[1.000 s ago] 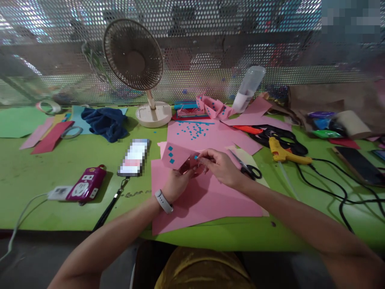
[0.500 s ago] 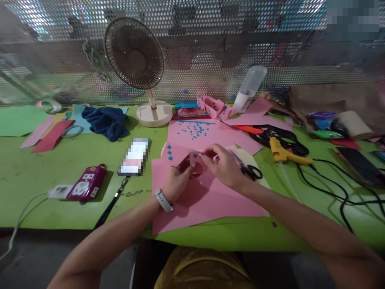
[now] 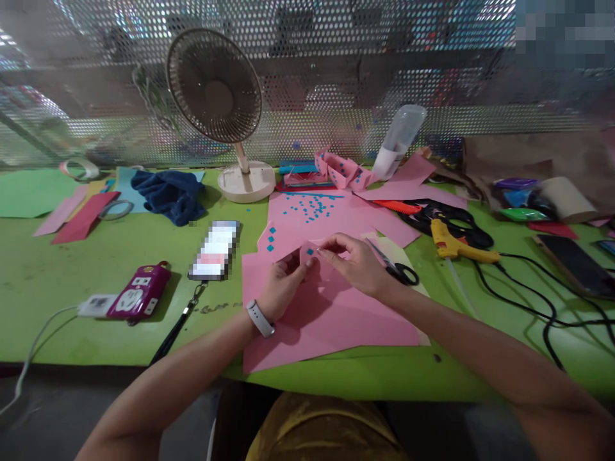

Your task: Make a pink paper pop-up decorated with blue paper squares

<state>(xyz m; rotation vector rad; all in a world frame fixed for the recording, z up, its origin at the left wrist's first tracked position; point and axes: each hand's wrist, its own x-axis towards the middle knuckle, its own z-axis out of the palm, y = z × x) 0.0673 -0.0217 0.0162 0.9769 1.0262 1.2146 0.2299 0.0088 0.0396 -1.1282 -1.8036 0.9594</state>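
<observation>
My left hand point(image 3: 284, 285), wearing a white wristband, is closed on a folded pink paper piece point(image 3: 307, 258) that bears a blue diamond. At the right edge of that piece, the thumb and fingertips of my right hand point(image 3: 353, 261) are pinched together. Whatever they hold is too small to make out. Just beyond my left hand lies a pink paper strip point(image 3: 266, 240) with three blue diamonds in a row. A large pink sheet point(image 3: 331, 326) spreads beneath both hands. Many tiny blue paper diamonds point(image 3: 314, 207) are scattered on another pink sheet behind.
Scissors point(image 3: 401, 272) lie right of my right hand, with a yellow glue gun point(image 3: 454, 243) and black cables farther over. A phone point(image 3: 216, 250) and a purple power bank point(image 3: 140, 291) rest on the left. Behind stand a fan point(image 3: 246, 182) and a decorated pink paper form point(image 3: 339, 168).
The folded pink piece has turned slightly in my left hand, so its blue diamond sits a little lower and farther left. My right fingertips stay at its edge, and the three-diamond strip has shifted slightly.
</observation>
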